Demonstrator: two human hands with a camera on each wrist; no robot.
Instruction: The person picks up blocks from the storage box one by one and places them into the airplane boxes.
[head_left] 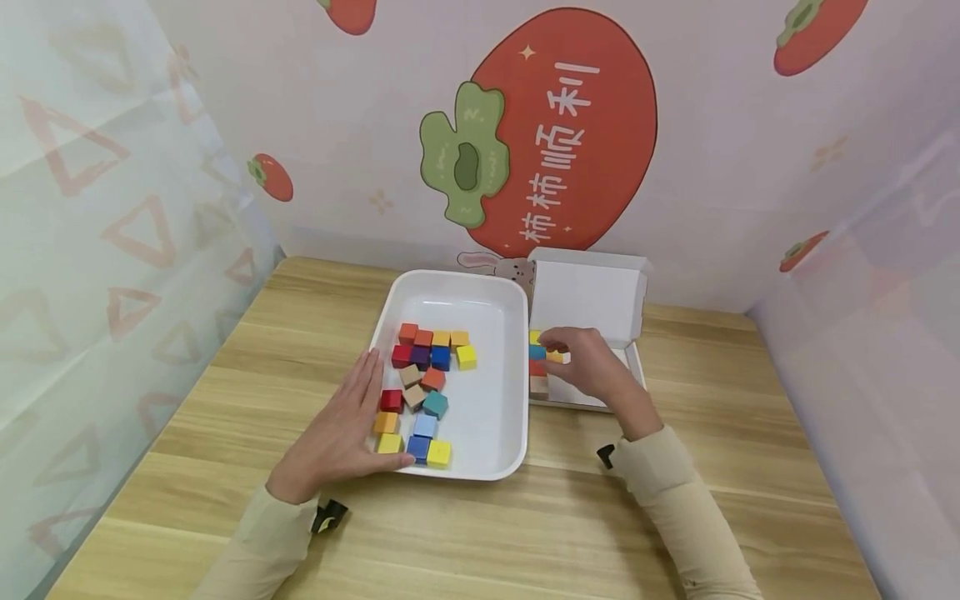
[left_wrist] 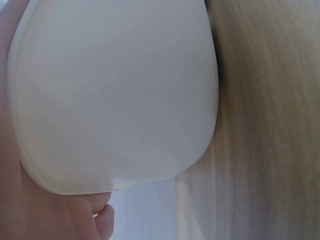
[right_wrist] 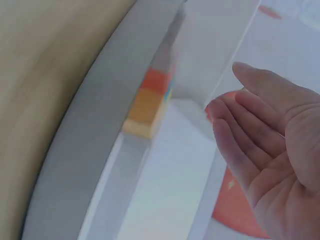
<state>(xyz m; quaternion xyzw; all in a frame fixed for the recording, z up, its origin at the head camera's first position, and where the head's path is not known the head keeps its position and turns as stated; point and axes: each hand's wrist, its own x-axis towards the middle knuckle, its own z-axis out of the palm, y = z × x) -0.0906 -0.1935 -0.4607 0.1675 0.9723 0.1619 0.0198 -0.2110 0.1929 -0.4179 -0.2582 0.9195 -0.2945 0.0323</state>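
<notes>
A white tray (head_left: 491, 400) holds several coloured wooden cubes, mostly along its left side. My left hand (head_left: 337, 429) rests against the tray's left rim with straight fingers, its thumb lying across the near left corner. In the left wrist view the tray's outer wall (left_wrist: 115, 95) fills most of the picture. My right hand (head_left: 588, 362) is over an open white cardboard box (head_left: 588, 292). Below its fingertips, a blue cube (head_left: 537, 352) and other cubes line the box's left side. The right wrist view shows this hand (right_wrist: 270, 150) with thumb and fingers apart, holding nothing.
Both containers stand side by side on a wood-grain table (head_left: 480, 533). The box's raised lid is near the back wall, where a cloth printed with a large persimmon (head_left: 600, 150) hangs. Pale cloth also covers both sides.
</notes>
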